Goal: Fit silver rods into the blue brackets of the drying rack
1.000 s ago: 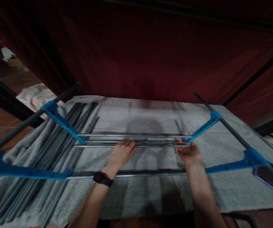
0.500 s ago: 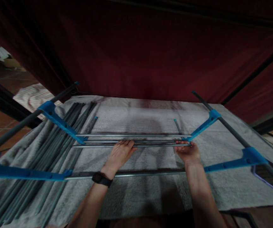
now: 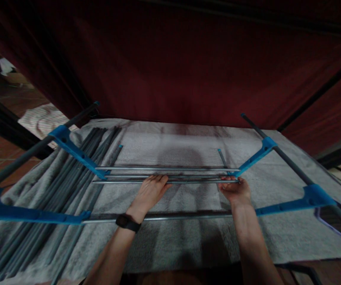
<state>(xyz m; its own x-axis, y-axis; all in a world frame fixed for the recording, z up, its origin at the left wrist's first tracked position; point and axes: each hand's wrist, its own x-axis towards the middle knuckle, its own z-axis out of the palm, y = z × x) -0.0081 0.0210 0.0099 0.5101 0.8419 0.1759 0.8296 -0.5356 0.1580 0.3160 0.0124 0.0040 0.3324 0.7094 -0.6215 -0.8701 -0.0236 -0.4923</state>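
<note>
The left hand (image 3: 153, 194), palm down, was curled closed over the middle stretch of the near metal rod (image 3: 195, 182), while the right hand (image 3: 234, 189), palm up, was closed around its right end; whether the left fingertips also met the middle metal rod (image 3: 185, 176) could not be told. The held rod lay just in front of that one, between the left far blue bracket (image 3: 81, 154) and the right far blue bracket (image 3: 252, 159). Handling it well seemed to call for keeping it level and parallel to the others, steering its end finely with the right fingers, bracing lightly with the left, and minding the unheld left tip near the grey tubes (image 3: 69, 180).
</note>
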